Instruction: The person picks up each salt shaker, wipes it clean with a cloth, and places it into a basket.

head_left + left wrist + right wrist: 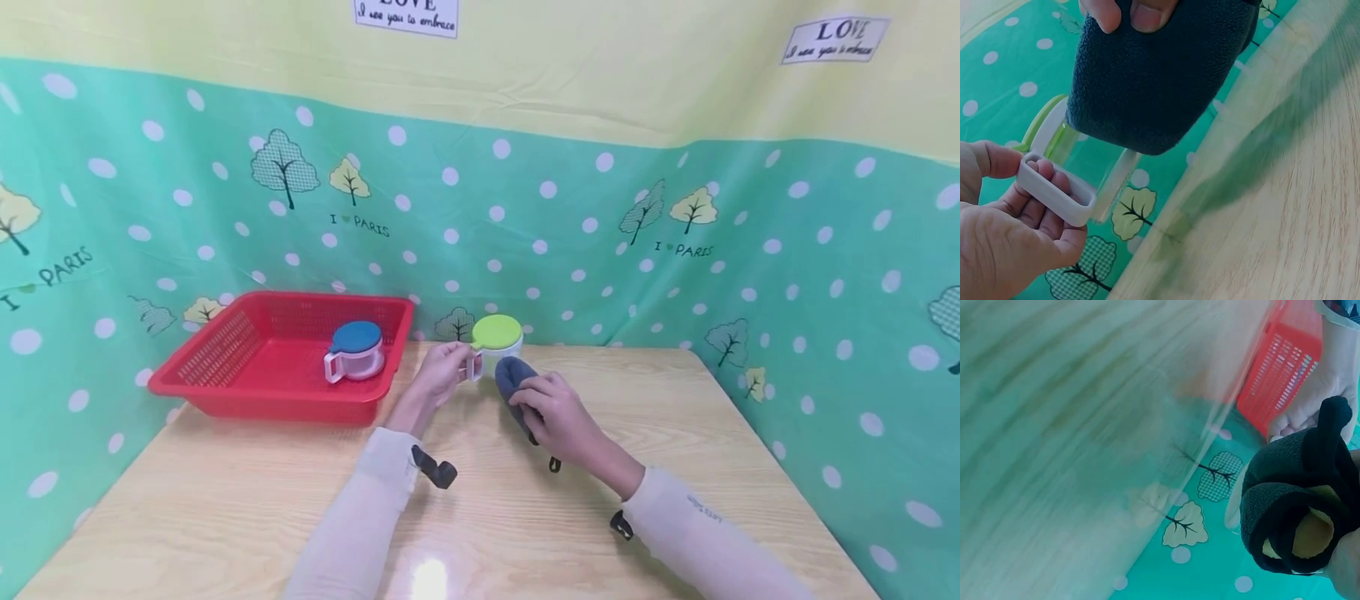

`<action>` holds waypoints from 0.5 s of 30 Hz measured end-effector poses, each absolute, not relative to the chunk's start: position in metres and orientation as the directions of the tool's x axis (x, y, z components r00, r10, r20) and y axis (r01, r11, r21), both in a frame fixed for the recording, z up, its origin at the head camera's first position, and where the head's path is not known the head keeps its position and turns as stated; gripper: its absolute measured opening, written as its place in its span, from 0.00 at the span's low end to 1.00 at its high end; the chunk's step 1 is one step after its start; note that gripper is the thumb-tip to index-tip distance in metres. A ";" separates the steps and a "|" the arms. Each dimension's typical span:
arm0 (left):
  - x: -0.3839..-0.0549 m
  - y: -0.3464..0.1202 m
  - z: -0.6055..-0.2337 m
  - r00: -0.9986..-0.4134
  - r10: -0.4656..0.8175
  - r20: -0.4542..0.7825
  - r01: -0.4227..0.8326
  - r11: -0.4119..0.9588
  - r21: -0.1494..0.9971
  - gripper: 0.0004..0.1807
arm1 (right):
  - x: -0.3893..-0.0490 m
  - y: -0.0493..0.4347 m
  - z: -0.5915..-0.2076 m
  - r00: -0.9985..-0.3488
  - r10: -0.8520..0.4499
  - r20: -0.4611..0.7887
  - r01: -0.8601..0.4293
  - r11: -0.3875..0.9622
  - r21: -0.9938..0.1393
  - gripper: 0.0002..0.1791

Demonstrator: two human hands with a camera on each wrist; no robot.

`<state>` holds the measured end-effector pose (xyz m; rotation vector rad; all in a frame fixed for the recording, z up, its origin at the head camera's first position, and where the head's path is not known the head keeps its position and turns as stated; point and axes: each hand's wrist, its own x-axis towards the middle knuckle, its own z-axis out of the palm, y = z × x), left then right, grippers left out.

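By its white handle (pixel 1054 190), my left hand (pixel 441 371) holds a clear seasoning jar with a green lid (pixel 497 332), near the back edge of the table. Fingers pass through the handle loop in the left wrist view, the thumb against its end. My right hand (pixel 557 414) grips a dark blue fuzzy cloth (pixel 1154 75) with black edging, which lies against the jar's side and hides part of its clear wall. In the right wrist view the cloth (pixel 1279 462) appears folded round, showing a yellowish inside. Whether the jar touches the table I cannot tell.
To the left on the wooden table (pixel 480 533) stands a red plastic basket (pixel 277 404). Inside it, at the right, is a similar clear jar with a blue lid (pixel 357 337) and white handle. A green and yellow patterned curtain (pixel 585 283) hangs behind the table.
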<state>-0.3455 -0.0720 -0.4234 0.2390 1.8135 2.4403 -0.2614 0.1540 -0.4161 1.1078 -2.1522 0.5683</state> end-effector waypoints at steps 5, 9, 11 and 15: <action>-0.346 -0.070 -0.424 -0.981 0.182 0.063 0.007 -0.293 0.956 0.11 | -0.260 0.153 -0.419 -0.446 -0.558 0.700 -0.839 0.533 -0.110 0.13; -0.346 -0.068 -0.423 -0.980 0.187 0.062 0.002 -0.301 0.954 0.10 | -0.261 0.152 -0.417 -0.480 -0.548 0.685 -0.832 0.532 -0.158 0.13; -0.345 -0.066 -0.422 -0.979 0.190 0.073 0.013 -0.299 0.954 0.10 | -0.262 0.154 -0.416 -0.496 -0.545 0.676 -0.825 0.539 -0.171 0.13; -0.343 -0.066 -0.423 -0.975 0.202 0.091 0.032 -0.280 0.959 0.11 | -0.265 0.160 -0.415 -0.501 -0.534 0.681 -0.815 0.556 -0.163 0.13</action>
